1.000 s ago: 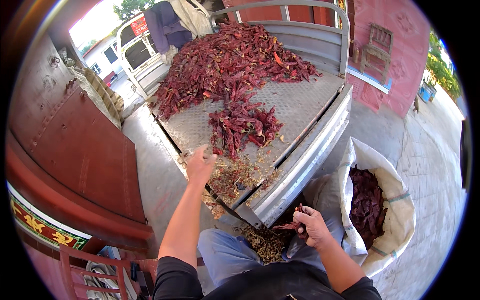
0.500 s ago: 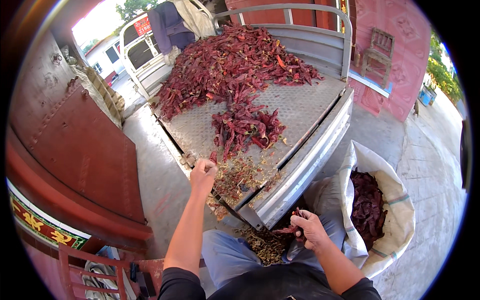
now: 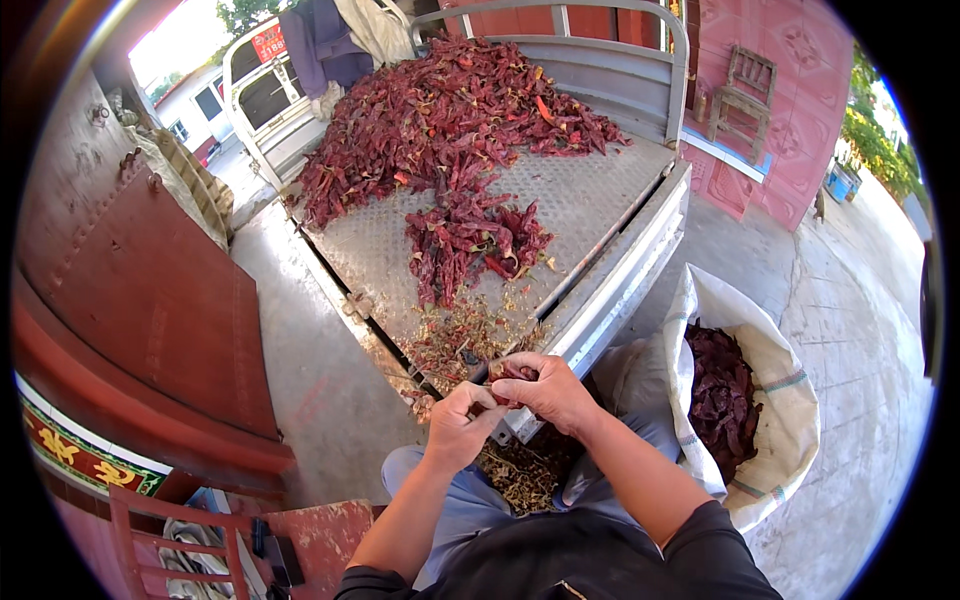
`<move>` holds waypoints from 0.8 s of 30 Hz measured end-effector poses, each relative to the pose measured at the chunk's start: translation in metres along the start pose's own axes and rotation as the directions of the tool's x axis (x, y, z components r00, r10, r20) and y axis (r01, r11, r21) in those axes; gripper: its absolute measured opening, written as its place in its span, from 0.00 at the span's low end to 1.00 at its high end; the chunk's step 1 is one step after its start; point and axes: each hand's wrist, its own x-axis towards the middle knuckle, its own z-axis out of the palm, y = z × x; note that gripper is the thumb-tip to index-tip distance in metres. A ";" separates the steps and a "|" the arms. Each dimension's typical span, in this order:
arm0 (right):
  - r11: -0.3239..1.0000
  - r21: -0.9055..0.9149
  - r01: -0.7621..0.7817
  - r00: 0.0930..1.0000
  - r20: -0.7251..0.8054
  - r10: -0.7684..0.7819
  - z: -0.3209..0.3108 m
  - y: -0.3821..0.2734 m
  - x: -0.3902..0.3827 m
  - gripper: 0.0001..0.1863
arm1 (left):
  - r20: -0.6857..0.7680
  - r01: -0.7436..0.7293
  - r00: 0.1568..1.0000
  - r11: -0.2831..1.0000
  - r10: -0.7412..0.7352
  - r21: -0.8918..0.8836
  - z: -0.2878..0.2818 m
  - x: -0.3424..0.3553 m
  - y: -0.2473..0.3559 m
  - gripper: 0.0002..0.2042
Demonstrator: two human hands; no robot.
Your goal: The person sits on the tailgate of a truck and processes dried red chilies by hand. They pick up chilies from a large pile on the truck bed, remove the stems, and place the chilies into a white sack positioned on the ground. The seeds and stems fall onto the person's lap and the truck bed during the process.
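My right hand [image 3: 553,394] is closed round dark red dried chili peppers [image 3: 508,383], in front of the truck bed's near corner. Against it, my left hand [image 3: 464,424] pinches with thumb and fingers at the end of a pepper; its fingertips partly hide what they grip. Just beyond both hands, stems and seed scraps [image 3: 452,338] litter the bed's corner. Farther in lies a small heap of dried chilies [image 3: 470,245], joined to the large chili pile [image 3: 440,125] at the back.
A white woven sack [image 3: 790,420], part filled with dark red chilies [image 3: 720,400], stands open at my right. Between my knees, more stem scraps [image 3: 525,475] lie in a heap. The truck bed's metal side edge [image 3: 625,285] runs close to my right arm. A red bench [image 3: 320,535] is at lower left.
My left hand has come back from the bed's edge toward me and to the right. My right hand has risen and moved left with its chilies, and the two hands now meet.
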 end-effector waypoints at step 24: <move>0.848 -0.481 0.223 0.944 0.322 -0.066 -0.013 -0.018 -0.033 0.04 | 0.116 -0.241 0.966 0.966 0.230 0.091 -0.008 -0.002 0.027 0.02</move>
